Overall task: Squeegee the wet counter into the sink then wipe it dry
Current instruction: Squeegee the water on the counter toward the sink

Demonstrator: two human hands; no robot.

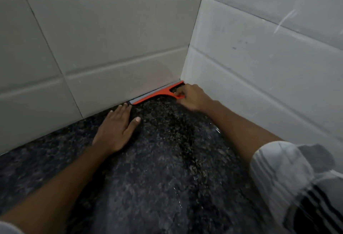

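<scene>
An orange squeegee (157, 94) with a grey rubber blade lies along the foot of the back wall, deep in the corner of the dark speckled granite counter (167, 168). My right hand (193, 97) grips its orange handle close to the right wall. Just left of the blade's end, my left hand (116, 128) rests flat on the counter with its fingers spread, fingertips near the back wall. Water glistens on the counter beside my right forearm. No sink or cloth is in view.
White tiled walls meet in a corner, the back wall (104, 38) and the right wall (269, 48), closing the counter in on two sides. My striped sleeve (289, 178) covers the lower right.
</scene>
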